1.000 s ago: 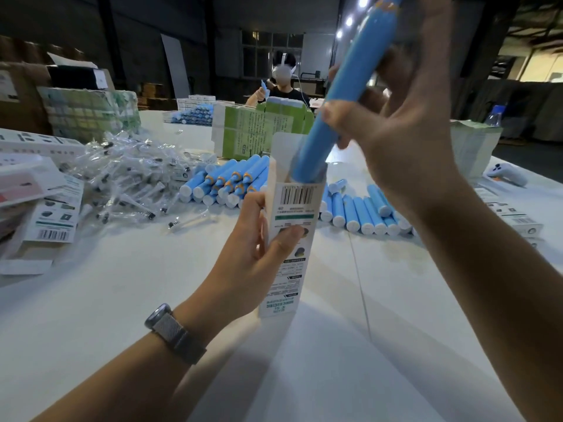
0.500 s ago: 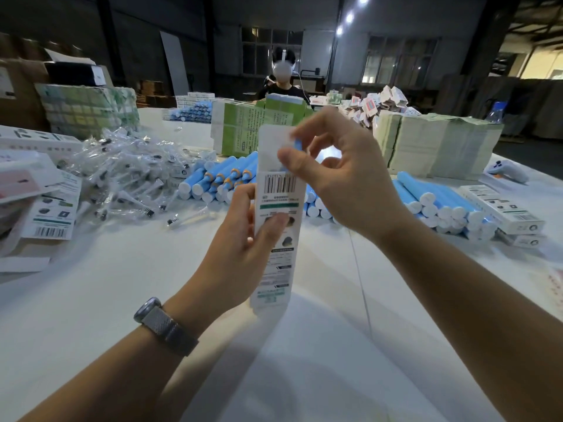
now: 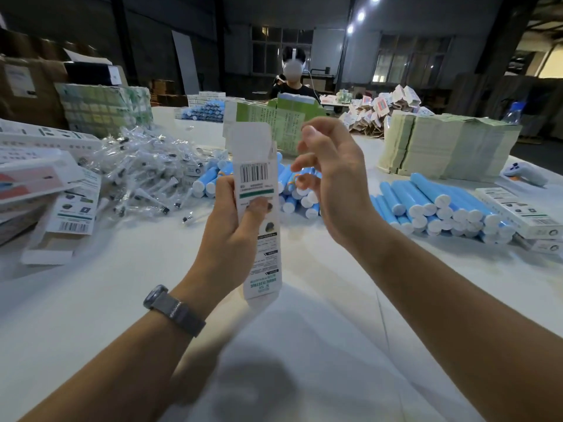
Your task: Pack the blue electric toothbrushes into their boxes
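Gripping the box (image 3: 259, 208) upright (flap up), left hand (image 3: 234, 239); right hand (image 3: 332, 190) hovers loose-fingered beside it.

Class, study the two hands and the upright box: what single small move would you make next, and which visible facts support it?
Probably fold the top flap down and tuck it in with the right hand. The left hand holds the box upright, its flap stands open, and the right hand hovers beside the opening, fingers relaxed and holding nothing. Whether a toothbrush is inside cannot be seen.
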A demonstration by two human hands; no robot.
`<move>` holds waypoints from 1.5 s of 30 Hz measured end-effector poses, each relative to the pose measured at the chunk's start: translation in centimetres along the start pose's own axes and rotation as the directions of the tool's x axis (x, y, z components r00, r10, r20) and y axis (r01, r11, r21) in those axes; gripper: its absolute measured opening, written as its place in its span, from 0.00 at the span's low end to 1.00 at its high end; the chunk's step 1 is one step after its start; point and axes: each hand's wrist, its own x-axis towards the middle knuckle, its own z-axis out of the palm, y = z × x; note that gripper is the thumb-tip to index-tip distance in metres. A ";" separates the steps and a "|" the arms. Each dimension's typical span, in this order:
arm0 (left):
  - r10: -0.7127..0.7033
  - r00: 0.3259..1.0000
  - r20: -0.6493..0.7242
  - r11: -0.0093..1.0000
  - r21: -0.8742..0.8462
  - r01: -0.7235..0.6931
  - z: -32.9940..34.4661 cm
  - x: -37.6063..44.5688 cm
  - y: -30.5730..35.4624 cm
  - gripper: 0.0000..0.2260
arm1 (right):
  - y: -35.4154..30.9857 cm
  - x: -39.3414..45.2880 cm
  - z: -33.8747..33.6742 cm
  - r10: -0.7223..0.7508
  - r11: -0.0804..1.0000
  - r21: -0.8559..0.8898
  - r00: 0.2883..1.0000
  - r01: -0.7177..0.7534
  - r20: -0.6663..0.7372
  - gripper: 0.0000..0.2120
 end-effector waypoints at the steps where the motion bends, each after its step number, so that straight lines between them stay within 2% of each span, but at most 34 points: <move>1: -0.009 0.998 -0.058 1.000 0.017 0.010 -0.2 0.1 0.0 0.06 | 0.8 0.6 0.6 0.157 0.980 0.123 0.988 -0.157 0.010 0.06; 2: -0.010 0.993 -0.115 0.999 0.035 0.014 -0.4 0.2 0.1 0.05 | 1.8 1.1 1.3 0.304 0.937 0.165 0.951 -0.308 0.049 0.07; 3: 0.001 0.986 -0.165 0.998 0.067 0.010 -0.6 0.3 0.2 0.05 | 2.9 1.6 2.0 0.421 0.892 0.134 0.902 -0.431 0.099 0.09; 5: 0.078 0.965 -0.250 0.974 0.225 -0.020 -1.2 0.7 0.3 0.06 | 5.3 2.3 3.9 0.503 0.863 -0.041 0.848 -0.504 0.169 0.12; 7: 0.168 0.933 -0.317 0.905 0.424 -0.019 -2.5 1.3 0.3 0.10 | 7.5 3.1 6.0 0.431 0.885 -0.308 0.865 -0.350 0.256 0.13; 8: 0.191 0.913 -0.360 0.873 0.488 0.010 -3.2 1.6 0.2 0.11 | 8.4 3.6 7.0 0.373 0.847 -0.499 0.871 -0.181 0.318 0.16; 9: 0.200 0.892 -0.406 0.851 0.524 0.047 -4.0 1.9 0.1 0.12 | 9.2 4.1 7.9 0.341 0.739 -0.674 0.854 0.016 0.393 0.18; 10: 0.196 0.873 -0.446 0.835 0.543 0.090 -4.5 2.1 0.0 0.14 | 10.1 4.5 8.8 0.348 0.593 -0.781 0.813 0.194 0.466 0.21; 11: 0.187 0.859 -0.476 0.821 0.556 0.129 -4.9 2.3 -0.2 0.16 | 10.9 4.8 9.4 0.391 0.466 -0.828 0.768 0.310 0.507 0.21; 13: 0.179 0.850 -0.496 0.790 0.587 0.176 -5.1 2.3 -0.5 0.18 | 12.3 5.0 10.4 0.476 0.333 -0.854 0.711 0.399 0.518 0.14; 14: 0.181 0.851 -0.493 0.776 0.603 0.184 -5.1 2.3 -0.6 0.18 | 12.8 5.0 10.7 0.484 0.302 -0.860 0.711 0.412 0.511 0.10; 17: 0.179 0.854 -0.488 0.775 0.605 0.182 -5.0 2.2 -0.9 0.18 | 13.8 5.1 11.0 0.388 0.257 -0.870 0.780 0.421 0.492 0.04; 18: 0.169 0.852 -0.496 0.785 0.590 0.188 -4.9 2.3 -0.9 0.18 | 14.1 5.2 10.9 0.351 0.262 -0.870 0.798 0.418 0.490 0.02; 20: 0.146 0.851 -0.505 0.814 0.550 0.187 -4.7 2.4 -0.9 0.16 | 14.0 5.3 10.3 0.352 0.315 -0.872 0.806 0.376 0.475 0.06; 21: 0.134 0.854 -0.502 0.832 0.525 0.178 -4.6 2.3 -0.9 0.14 | 13.7 5.3 9.8 0.367 0.378 -0.872 0.815 0.311 0.450 0.06; 23: 0.097 0.870 -0.483 0.883 0.445 0.149 -4.3 2.3 -1.0 0.11 | 12.3 5.4 8.2 0.333 0.575 -0.811 0.874 0.110 0.355 0.05; 25: 0.046 0.896 -0.441 0.935 0.334 0.116 -3.8 2.2 -1.1 0.08 | 9.9 5.3 6.0 0.265 0.780 -0.619 0.944 -0.091 0.195 0.08; 28: -0.020 0.943 -0.332 0.987 0.142 0.071 -2.5 1.6 -0.8 0.06 | 4.3 4.6 2.4 0.111 0.960 -0.267 0.990 -0.085 0.086 0.17; 31: 0.011 0.982 -0.188 0.999 0.050 -0.001 -0.9 0.5 -0.1 0.06 | -0.9 2.8 -0.3 -0.039 0.998 -0.050 0.996 0.043 0.079 0.19; 35: 0.053 0.996 -0.066 0.998 -0.033 -0.055 1.0 -1.1 1.0 0.13 | -4.9 -0.8 -2.0 -0.164 0.985 0.068 0.979 0.157 0.121 0.24; 39: 0.103 0.994 0.037 0.995 0.003 -0.103 2.0 -2.4 1.5 0.15 | -6.2 -2.1 -1.8 -0.276 0.957 -0.046 0.948 0.287 0.161 0.25; 42: 0.129 0.990 0.053 0.992 -0.012 -0.129 2.0 -2.6 1.7 0.17 | -6.5 -2.2 -1.5 -0.301 0.948 -0.061 0.942 0.313 0.149 0.27; 45: 0.144 0.988 0.058 0.990 -0.009 -0.143 2.0 -2.6 1.8 0.17 | -6.5 -2.2 -1.4 -0.299 0.936 -0.138 0.939 0.323 0.172 0.20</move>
